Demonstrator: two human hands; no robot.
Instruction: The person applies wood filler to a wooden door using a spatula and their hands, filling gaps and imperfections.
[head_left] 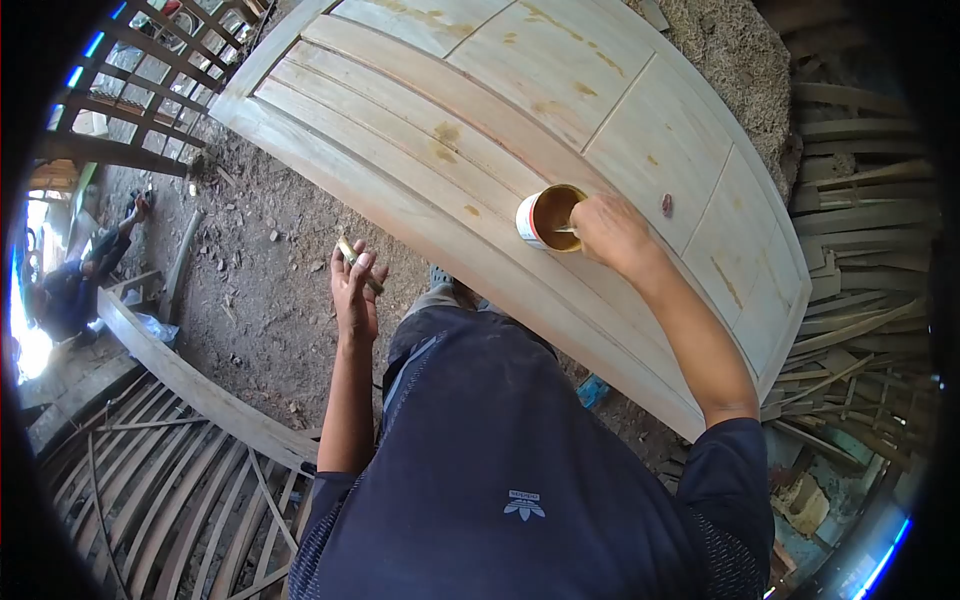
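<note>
An open can (530, 222) with a white and red label stands on a pale wooden door panel (380, 185), brownish matter coating its inside. My right hand (608, 235) is at the can's mouth, fingers closed on a thin, light-coloured tool (566, 230) that reaches into it. The tool's far end is hidden in the can. Off the panel's near edge, my left hand (355, 295) is raised over the dirt floor, fingers curled around a short stick-like thing (346, 250) with a pale end. Its exact kind does not show.
Yellow-brown smears (446, 133) and a small dark reddish lump (667, 205) are on the panel. Wooden slats (860, 220) are piled at right, with sawdust (735, 70) behind. A curved board (190, 385) and more slats lie at lower left. Another person (75, 295) is at far left.
</note>
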